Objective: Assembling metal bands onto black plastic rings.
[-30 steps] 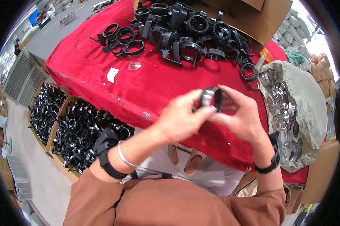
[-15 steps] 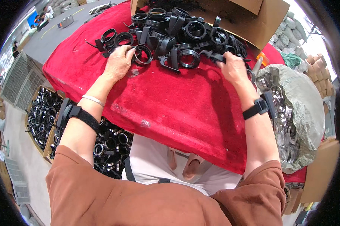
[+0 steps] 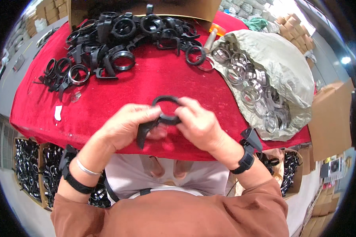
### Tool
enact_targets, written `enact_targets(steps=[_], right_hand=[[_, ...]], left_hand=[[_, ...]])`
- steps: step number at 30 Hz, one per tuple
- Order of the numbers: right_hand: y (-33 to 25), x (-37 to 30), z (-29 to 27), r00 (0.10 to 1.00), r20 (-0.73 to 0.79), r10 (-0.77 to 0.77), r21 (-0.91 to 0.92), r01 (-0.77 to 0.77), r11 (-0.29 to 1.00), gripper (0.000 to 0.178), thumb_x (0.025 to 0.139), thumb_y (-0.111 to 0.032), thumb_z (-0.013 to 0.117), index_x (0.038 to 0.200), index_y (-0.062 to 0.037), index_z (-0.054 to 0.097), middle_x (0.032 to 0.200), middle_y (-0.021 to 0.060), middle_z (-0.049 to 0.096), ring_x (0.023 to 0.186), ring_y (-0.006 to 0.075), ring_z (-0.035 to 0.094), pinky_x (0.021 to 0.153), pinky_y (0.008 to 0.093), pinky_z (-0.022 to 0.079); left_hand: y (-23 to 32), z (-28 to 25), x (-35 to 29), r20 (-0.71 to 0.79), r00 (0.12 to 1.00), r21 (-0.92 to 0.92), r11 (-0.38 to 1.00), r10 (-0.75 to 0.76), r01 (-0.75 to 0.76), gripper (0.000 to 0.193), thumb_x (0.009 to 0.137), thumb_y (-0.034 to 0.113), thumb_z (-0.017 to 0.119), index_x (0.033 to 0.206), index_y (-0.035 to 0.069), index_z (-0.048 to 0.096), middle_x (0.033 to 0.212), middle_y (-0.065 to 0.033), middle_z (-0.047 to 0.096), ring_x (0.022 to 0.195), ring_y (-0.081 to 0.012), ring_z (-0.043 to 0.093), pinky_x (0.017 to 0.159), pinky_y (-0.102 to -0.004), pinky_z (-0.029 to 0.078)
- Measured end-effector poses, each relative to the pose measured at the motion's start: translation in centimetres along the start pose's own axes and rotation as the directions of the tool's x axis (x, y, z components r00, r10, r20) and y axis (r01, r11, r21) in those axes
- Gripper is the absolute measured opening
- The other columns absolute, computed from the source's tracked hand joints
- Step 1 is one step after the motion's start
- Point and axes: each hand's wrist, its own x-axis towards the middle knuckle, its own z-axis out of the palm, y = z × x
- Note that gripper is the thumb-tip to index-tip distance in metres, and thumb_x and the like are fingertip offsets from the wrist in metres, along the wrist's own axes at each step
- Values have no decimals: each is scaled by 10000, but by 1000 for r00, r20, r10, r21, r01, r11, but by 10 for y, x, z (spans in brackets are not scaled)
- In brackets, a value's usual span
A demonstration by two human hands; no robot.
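Ring (image 3: 169, 119), black, raised over the near part of the red cloth (image 3: 154, 85), as I view it remotely from above. On the cloth lie a heap (image 3: 103, 31) of black parts, far side, and a pale sack (image 3: 284, 59) of metal rings (image 3: 258, 75), right. My left hand (image 3: 130, 118) grips the ring's left side, my right hand (image 3: 199, 122) its right; a tab (image 3: 144, 134) slants down.
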Motion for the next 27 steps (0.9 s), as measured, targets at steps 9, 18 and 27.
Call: enact_targets(steps=[9, 18, 27], right_hand=[[121, -66, -90, 722, -316, 616, -567, -664, 487, 727, 657, -435, 786, 1165, 14, 523, 1071, 205, 531, 996, 344, 549, 847, 402, 470], [134, -73, -90, 750, -218, 625, -282, -661, 695, 700, 645, -354, 790, 1147, 60, 532, 1045, 222, 525, 957, 343, 548, 863, 402, 460], [10, -24, -11, 781, 318, 537, 855, -481, 193, 548, 817, -111, 698, 1277, 54, 451, 1138, 133, 576, 995, 173, 578, 830, 301, 497]], left_hand=[[-19, -9, -9, -101, 995, -246, 968, 23, -48, 382, 933, 389, 523, 1061, 35, 589, 937, -190, 666, 509, -102, 525, 491, -283, 451], [-20, 22, -2, -78, 991, -322, 938, 110, -130, 455, 786, 36, 689, 1182, 43, 464, 964, -210, 657, 546, -143, 566, 541, -270, 480], [-35, 53, 24, -228, 914, -40, 934, 337, -354, 422, 753, 26, 705, 1126, -6, 510, 997, -107, 623, 652, -123, 577, 527, -232, 478]])
